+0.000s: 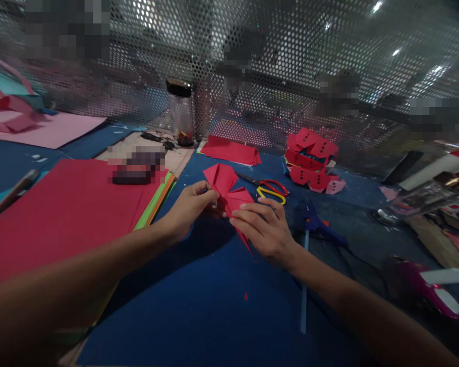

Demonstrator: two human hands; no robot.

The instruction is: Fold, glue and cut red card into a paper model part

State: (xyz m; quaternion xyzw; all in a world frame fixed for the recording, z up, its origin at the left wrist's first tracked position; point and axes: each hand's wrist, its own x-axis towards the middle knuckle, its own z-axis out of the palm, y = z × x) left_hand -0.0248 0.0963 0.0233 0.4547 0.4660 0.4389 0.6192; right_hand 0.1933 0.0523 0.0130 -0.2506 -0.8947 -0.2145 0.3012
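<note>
A red folded-paper flower (222, 179) is held a little above the blue table, its petals spread. My left hand (189, 206) pinches its left side near the centre between thumb and fingers. On the lower right, my right hand (265, 227) has its fingers closed on a petal; its thumb is hidden. One pointed petal hangs below the right fingers. Just beyond the right hand lie scissors (272, 191) with a red and a yellow handle loop. A blue glue gun (321, 227) with a pale glue stick rests to the right of them.
Large red sheets (72, 204) lie at left, with a blurred-out dark object (137, 165) on top. Behind stand a lidded jar (181, 114), stacked red paper (229, 150) and dotted red paper pieces (311, 160). A clear jar (421, 201) lies at right near a magenta tool (428, 288).
</note>
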